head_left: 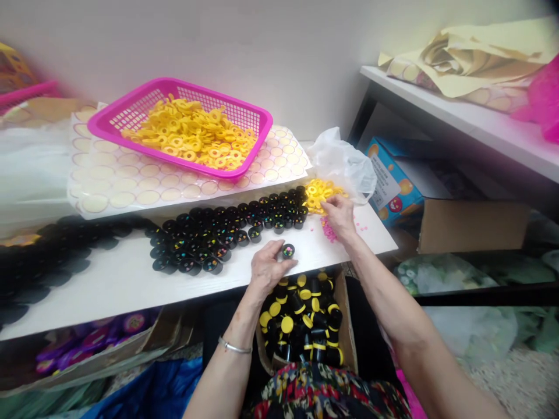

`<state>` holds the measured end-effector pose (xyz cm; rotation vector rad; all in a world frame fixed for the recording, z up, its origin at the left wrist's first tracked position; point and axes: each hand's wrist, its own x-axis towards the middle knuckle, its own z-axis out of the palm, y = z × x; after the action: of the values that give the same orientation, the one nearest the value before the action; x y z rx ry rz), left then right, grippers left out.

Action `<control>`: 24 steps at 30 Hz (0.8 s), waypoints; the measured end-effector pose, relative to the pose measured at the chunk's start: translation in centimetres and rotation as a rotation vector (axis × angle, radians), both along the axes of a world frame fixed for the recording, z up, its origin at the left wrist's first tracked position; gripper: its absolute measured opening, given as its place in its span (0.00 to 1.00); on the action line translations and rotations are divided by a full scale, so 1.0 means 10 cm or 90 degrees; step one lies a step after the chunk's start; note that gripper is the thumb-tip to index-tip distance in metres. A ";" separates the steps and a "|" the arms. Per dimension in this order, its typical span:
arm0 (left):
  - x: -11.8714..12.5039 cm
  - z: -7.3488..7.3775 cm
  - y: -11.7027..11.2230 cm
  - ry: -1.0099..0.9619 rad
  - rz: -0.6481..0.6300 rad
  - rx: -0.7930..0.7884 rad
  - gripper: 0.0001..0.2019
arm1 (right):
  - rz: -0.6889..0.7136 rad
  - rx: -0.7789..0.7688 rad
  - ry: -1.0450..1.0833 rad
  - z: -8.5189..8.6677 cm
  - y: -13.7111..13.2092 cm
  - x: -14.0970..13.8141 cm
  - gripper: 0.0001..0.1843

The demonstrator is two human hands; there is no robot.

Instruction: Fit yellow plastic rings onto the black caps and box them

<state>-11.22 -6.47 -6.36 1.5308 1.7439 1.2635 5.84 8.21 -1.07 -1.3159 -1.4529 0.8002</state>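
Observation:
My left hand (267,269) rests on the white table (117,279) near its front edge, fingers closed on a small black cup (288,251) with coloured beads inside. My right hand (339,215) reaches farther right, fingers pinched at a small pile of yellow rings (318,191); what they hold I cannot make out. Several more black cups (227,230) with coloured beads stand in rows just beyond my left hand. Pink beads (328,230) lie scattered under my right hand.
A pink basket (105,123) full of yellow rings sits on sheets of round stickers (117,180) at the back. A cardboard box (345,326) of yellow-capped black cups sits on my lap. A plastic bag (345,163), a blue box (391,186) and a shelf (463,116) are to the right.

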 end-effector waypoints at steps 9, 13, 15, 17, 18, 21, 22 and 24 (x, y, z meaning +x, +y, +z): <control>0.00 0.15 -0.13 -0.356 0.101 0.038 0.13 | 0.273 -0.237 0.227 0.11 -0.91 -0.22 0.11; 0.07 0.18 -0.12 -0.451 0.159 -0.045 0.17 | 0.291 -0.253 0.183 0.00 -0.96 -0.33 0.09; 0.09 0.19 -0.10 -0.447 0.150 -0.064 0.17 | 0.302 -0.246 0.148 -0.02 -0.95 -0.35 0.08; 0.11 0.21 -0.07 -0.415 0.137 -0.063 0.17 | 0.314 -0.237 0.113 -0.01 -0.95 -0.36 0.07; 0.12 0.22 -0.06 -0.394 0.128 -0.059 0.17 | 0.319 -0.233 0.098 0.01 -0.95 -0.36 0.06; 0.14 0.24 -0.05 -0.343 0.110 -0.039 0.15 | 0.330 -0.227 0.075 0.05 -0.97 -0.37 0.06; 0.14 0.24 -0.05 -0.333 0.108 -0.034 0.15 | 0.330 -0.225 0.076 0.06 -0.98 -0.37 0.06; 0.15 0.24 -0.05 -0.319 0.110 -0.028 0.14 | 0.328 -0.220 0.083 0.05 -0.99 -0.38 0.06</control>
<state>-9.71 -6.94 -3.92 0.9418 1.5742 1.5231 2.08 -1.70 -0.59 -1.1134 -1.6177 1.5019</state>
